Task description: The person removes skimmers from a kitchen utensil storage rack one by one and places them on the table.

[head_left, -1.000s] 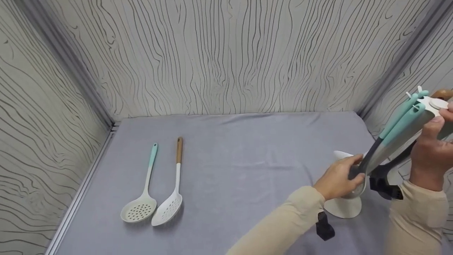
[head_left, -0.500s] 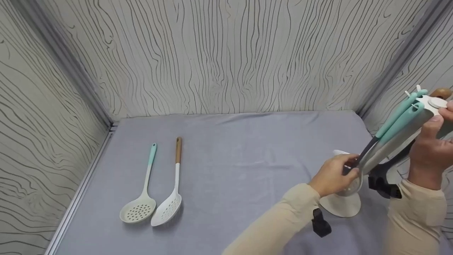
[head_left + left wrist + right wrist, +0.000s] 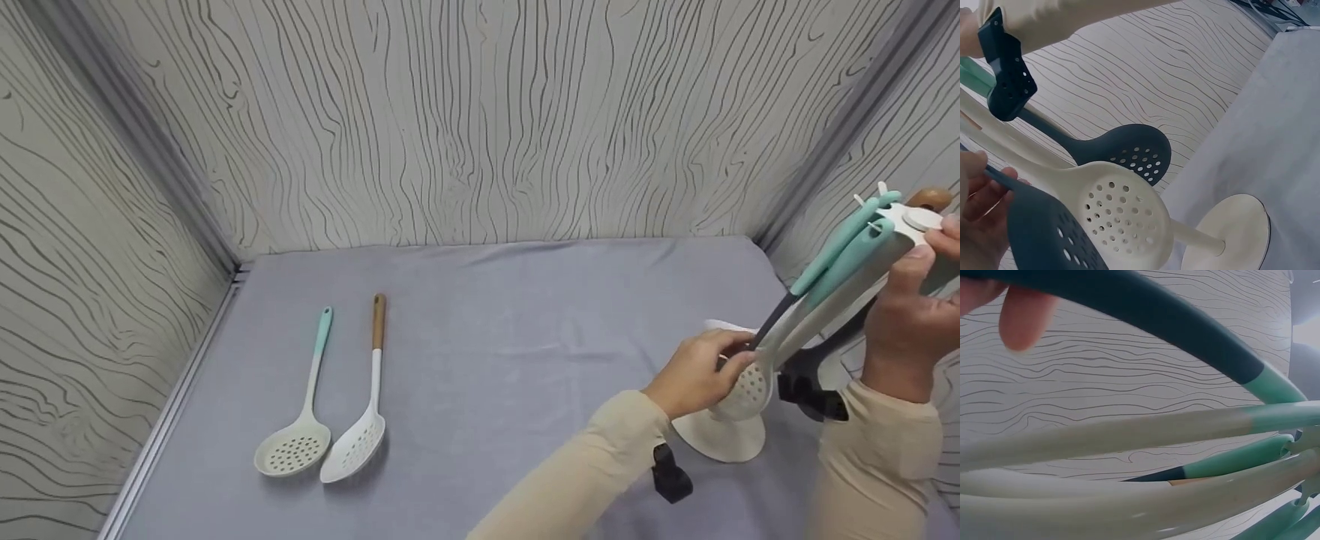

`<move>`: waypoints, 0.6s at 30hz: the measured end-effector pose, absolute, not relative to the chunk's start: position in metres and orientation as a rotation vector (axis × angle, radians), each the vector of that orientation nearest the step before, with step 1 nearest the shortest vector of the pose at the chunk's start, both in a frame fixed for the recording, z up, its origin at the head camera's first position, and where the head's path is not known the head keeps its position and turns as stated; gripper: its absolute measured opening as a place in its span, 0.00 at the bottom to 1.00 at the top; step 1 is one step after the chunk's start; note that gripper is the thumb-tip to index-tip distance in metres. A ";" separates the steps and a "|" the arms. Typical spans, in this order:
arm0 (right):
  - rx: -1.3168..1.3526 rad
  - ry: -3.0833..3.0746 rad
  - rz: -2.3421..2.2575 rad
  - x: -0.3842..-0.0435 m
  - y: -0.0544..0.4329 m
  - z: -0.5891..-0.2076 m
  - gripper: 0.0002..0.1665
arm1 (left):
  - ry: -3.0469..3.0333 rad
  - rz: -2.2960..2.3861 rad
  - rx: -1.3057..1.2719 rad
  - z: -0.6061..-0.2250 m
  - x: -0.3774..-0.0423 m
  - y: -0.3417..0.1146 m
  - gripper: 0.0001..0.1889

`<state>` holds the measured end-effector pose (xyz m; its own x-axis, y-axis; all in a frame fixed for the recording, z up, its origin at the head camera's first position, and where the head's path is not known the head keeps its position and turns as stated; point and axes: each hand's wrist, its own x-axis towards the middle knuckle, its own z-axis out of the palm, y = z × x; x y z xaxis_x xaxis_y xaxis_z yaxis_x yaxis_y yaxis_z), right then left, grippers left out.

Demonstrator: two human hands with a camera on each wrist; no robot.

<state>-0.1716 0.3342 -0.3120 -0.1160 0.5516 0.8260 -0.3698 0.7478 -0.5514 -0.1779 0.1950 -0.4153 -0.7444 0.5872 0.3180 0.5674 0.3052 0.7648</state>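
Between thumb and fingers, my left hand [image 3: 697, 375] pinches the neck of a dark skimmer [image 3: 1044, 230]; its mint handle [image 3: 832, 255] slants up to the top of a white utensil stand. My right hand [image 3: 907, 322] holds that stand's top [image 3: 911, 217], thumb at its edge. The stand leans over its round base [image 3: 724, 439]. Beside the dark skimmer hangs a cream skimmer [image 3: 1117, 214], and behind it another dark skimmer [image 3: 1129, 149]. In the right wrist view, fingertips [image 3: 1024, 320] touch a dark shaft [image 3: 1145, 309].
On the left of the grey cloth [image 3: 510, 420] lie a cream skimmer with a mint handle [image 3: 296, 450] and a white slotted spoon with a wooden handle [image 3: 356, 450], heads nearly together. Patterned panels [image 3: 480, 127] wall the table at the back and sides.
My left hand has drawn slightly left with the dark skimmer, and the holes of the hanging cream skimmer show more. The right hand keeps its hold on the stand's top.
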 end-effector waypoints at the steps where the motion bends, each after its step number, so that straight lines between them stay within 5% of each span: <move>1: -0.152 -1.488 0.790 -0.172 0.334 -0.312 0.17 | 2.512 1.468 1.129 -0.415 -0.178 0.194 0.17; 18: -0.148 -1.504 0.770 -0.172 0.337 -0.314 0.17 | 2.482 1.524 1.203 -0.412 -0.174 0.193 0.13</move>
